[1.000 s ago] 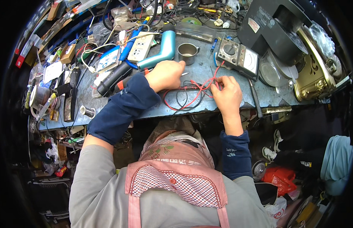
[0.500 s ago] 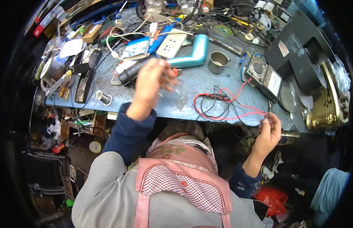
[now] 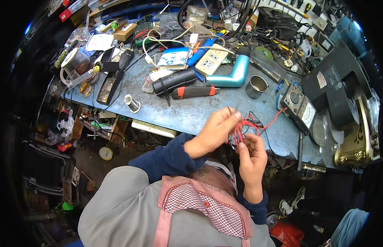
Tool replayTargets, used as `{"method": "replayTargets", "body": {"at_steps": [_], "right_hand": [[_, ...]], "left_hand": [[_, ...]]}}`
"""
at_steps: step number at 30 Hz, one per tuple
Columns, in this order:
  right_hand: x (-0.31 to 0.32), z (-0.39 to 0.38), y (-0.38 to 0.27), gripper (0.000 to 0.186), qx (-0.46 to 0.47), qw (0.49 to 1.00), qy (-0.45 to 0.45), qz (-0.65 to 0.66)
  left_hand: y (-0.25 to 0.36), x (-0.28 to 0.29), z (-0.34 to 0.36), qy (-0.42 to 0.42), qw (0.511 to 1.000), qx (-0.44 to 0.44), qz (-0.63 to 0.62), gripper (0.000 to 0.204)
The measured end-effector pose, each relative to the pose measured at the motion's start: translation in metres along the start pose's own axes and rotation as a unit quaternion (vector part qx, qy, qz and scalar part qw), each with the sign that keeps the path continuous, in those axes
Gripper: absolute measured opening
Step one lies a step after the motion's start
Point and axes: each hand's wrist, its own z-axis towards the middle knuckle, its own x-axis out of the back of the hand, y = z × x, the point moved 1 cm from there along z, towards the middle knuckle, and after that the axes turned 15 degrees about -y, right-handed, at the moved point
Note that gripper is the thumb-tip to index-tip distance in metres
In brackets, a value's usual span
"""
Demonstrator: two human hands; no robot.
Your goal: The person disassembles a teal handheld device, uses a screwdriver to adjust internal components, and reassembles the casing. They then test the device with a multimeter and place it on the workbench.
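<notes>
Both my hands are together at the bench's front edge, over the test leads. My left hand (image 3: 218, 129) pinches the red and black test leads (image 3: 239, 133) near its fingertips, which are slightly blurred; a thin dark tip pokes up by its fingers. Close on its right, my right hand (image 3: 252, 158) curls its fingers round the lower part of the same bunched leads. From there a red lead runs up to the analog multimeter (image 3: 299, 105), which lies tilted at the right. The lead ends are partly hidden by my fingers.
A metal cup (image 3: 256, 87), a teal bent tube (image 3: 230, 74), a red-and-black handled tool (image 3: 194, 92) and a black cylinder (image 3: 175, 81) lie beyond my hands. A power strip (image 3: 212, 60) sits behind. Left stand a small metal spool (image 3: 132, 103) and a glass jug (image 3: 77, 61).
My left hand has come right and nearer, from beside the black cylinder to the leads; the thin metal tool is no longer plain. My right hand has moved left, gathering the leads.
</notes>
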Motion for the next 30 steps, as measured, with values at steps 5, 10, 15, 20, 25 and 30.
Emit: {"method": "replayTargets", "body": {"at_steps": [5,10,15,20,25,30], "right_hand": [[0.028,-0.006,0.004,0.024,-0.020,0.993,0.053,0.102],[0.076,0.009,0.009,0.023,0.147,0.879,0.404,-0.204],[0.039,-0.012,-0.041,0.036,0.116,0.988,0.102,-0.026],[0.000,-0.017,-0.015,0.051,0.087,0.994,0.018,-0.066],[0.030,-0.074,0.017,0.025,-0.010,0.929,0.002,0.369],[0.039,-0.139,0.077,0.026,0.018,0.907,0.151,0.392]], "left_hand": [[0.051,0.054,0.009,0.221,0.931,-0.201,0.210,0.030],[0.058,0.072,-0.001,0.147,0.985,-0.086,-0.012,0.038],[0.032,0.006,0.005,0.019,0.991,-0.050,-0.121,0.038],[0.016,-0.047,-0.001,-0.145,0.988,-0.020,0.057,0.036],[0.007,-0.049,0.008,-0.258,0.897,-0.094,0.345,0.049],[0.007,-0.041,0.006,-0.279,0.699,-0.166,0.637,0.046]]}}
